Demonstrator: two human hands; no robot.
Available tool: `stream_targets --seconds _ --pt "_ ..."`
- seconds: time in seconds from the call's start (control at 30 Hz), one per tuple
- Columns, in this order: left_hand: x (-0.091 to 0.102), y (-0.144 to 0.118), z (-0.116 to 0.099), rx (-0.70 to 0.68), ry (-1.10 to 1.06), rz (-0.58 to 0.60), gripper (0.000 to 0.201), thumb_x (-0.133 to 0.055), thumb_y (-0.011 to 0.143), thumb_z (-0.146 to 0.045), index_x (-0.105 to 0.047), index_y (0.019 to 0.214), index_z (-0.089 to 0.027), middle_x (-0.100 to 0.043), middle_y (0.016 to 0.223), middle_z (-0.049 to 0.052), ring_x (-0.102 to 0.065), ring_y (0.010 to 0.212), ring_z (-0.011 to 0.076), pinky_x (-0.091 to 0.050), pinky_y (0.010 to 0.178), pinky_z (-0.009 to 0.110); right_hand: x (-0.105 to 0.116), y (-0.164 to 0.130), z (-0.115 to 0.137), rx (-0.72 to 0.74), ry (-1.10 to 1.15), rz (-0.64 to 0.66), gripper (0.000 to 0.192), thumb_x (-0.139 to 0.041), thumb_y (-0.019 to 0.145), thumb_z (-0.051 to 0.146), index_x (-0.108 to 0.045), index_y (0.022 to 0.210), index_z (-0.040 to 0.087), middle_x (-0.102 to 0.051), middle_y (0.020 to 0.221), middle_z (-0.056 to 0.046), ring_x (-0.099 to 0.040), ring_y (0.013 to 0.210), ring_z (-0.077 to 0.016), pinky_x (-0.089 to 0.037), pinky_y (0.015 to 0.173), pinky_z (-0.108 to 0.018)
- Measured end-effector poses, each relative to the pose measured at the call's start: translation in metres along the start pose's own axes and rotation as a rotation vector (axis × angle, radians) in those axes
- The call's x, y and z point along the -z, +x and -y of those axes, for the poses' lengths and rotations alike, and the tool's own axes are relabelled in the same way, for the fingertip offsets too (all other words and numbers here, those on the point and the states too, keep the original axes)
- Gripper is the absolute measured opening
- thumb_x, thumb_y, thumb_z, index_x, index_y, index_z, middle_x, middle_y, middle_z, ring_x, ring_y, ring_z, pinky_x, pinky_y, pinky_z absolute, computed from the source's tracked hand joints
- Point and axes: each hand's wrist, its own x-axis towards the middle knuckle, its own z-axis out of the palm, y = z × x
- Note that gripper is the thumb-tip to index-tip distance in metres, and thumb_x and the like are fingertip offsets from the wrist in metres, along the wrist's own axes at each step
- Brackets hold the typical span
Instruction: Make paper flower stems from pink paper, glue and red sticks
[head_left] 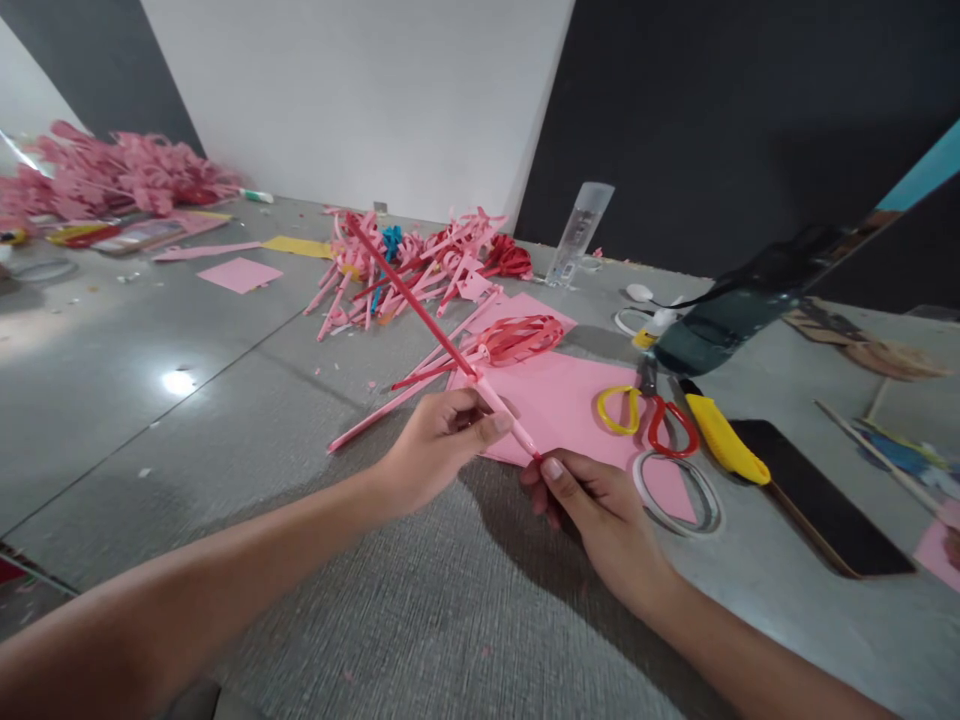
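Note:
A long thin red paper stick point(420, 307), wrapped in pink at its lower part, slants up and away between my two hands. My left hand point(435, 440) pinches the pink part between thumb and fingers. At the near red tip, the thumb and fingers of my right hand point(592, 505) are closed on the same stick. Just beyond my hands, a pink paper flower point(521, 340) with looped strips lies on its side beside several loose rolled sticks. Pink paper sheets point(559, 390) lie under and behind my right hand.
To the right lie scissors point(652, 415) with yellow and red handles, a tape roll point(709, 500), a yellow cutter point(724, 435) and a phone point(825, 500). Behind stand a dark bottle point(720, 325) and a clear one point(577, 235). Finished-looking pink flowers point(435, 260) are heaped near the wall.

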Motion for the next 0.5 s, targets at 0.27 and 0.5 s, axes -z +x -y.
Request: stream_targets --seconds 0.27,0.5 --pt "0.016 0.016 -0.003 -0.007 -0.163 -0.331 0.035 -0.079 0.084 -0.048 -0.067 0.077 -0.016 -0.055 0.068 -0.001 -0.045 0.059 0.0073 -0.036 0.054 0.022 0.001 -0.001 -0.002 0.006 0.033 -0.009 0.048 -0.063 0.094 0.061 -0.074 0.08 0.017 -0.064 0.063 -0.003 -0.054 0.055 -0.0121 -0.042 0.05 -0.023" --pt "0.038 0.031 -0.005 -0.05 -0.285 -0.661 0.039 -0.088 0.076 -0.045 -0.061 0.069 -0.018 -0.048 0.066 -0.004 -0.04 0.052 0.0048 -0.032 0.046 0.022 0.0 -0.001 0.0 0.027 -0.029 -0.005 0.042 -0.064 0.095 0.055 -0.069 0.078 0.017 -0.061 0.062 -0.001 -0.049 0.054 -0.0108 -0.038 0.05 -0.023"
